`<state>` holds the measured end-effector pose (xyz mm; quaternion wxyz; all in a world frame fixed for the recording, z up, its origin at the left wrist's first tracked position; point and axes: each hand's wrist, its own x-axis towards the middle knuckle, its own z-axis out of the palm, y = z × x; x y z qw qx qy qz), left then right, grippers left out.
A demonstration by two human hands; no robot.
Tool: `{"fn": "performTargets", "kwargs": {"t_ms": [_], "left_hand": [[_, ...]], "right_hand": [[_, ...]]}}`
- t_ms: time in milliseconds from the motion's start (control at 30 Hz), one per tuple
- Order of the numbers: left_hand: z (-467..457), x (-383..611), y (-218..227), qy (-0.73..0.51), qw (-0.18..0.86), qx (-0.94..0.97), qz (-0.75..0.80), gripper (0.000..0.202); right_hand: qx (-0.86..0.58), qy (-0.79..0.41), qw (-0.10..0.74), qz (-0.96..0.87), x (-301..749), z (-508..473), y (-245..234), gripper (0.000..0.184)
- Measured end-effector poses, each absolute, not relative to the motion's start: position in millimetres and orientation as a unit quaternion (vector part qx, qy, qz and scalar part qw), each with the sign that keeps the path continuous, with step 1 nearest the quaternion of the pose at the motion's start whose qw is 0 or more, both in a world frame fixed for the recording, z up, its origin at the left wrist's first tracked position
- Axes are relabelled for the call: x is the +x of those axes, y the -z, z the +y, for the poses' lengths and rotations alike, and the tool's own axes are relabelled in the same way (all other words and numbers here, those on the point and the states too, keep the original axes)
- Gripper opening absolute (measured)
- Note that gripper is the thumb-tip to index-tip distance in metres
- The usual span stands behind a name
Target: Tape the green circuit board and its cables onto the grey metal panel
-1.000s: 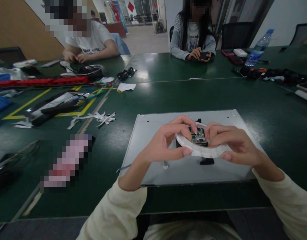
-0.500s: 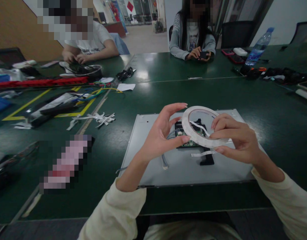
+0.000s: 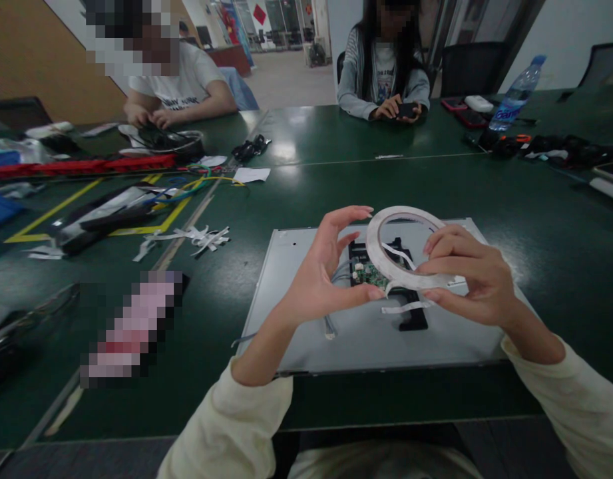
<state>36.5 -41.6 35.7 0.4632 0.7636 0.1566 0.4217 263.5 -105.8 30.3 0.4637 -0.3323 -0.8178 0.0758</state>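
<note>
Tape roll (image 3: pixel 379 256) is hanging at 2 o'clock from L hand (image 3: pixel 316 283), long axis running approx 10-to-4 — R hand (image 3: pixel 478 279) being nearer, pinching its 4 o'clock rim; L fingers are standing apart, thumb near loose end (image 3: pixel 392 288), contact unclear.

Free table (image 3: pixel 326 189) beyond the grey panel (image 3: pixel 356 344)
Over the panel, passage is partly blocked by the tape roll (image 3: pixel 373 243).
</note>
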Motion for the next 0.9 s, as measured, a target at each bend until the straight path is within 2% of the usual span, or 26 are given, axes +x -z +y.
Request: {"fn": "performTargets", "kwargs": {"t_ms": [100, 333, 467, 733, 900], "left_hand": [[-41.4, 35.7, -35.9, -0.430, 0.449, 0.766, 0.162, 0.066], [-43.0, 34.4, -32.3, -0.439, 0.432, 0.772, 0.158, 0.031], [-45.2, 33.7, -34.3, -0.437, 0.397, 0.786, 0.182, 0.027], [-49.9, 40.1, -36.1, -0.405, 0.255, 0.851, 0.218, 0.016], [-50.3, 42.4, -37.1, -0.424, 0.237, 0.851, 0.199, 0.009]], "right_hand": [[-0.345, -0.061, 0.466, -0.813, 263.2, -106.4, -30.1, 0.013], [-0.357, -0.012, 0.472, -0.806, 262.2, -105.3, -28.3, 0.012], [-0.361, -0.001, 0.467, -0.807, 261.7, -104.6, -26.6, 0.012], [-0.378, 0.011, 0.466, -0.800, 261.3, -104.6, -22.9, 0.012], [-0.376, 0.015, 0.476, -0.795, 260.9, -103.0, -21.6, 0.010]]}}
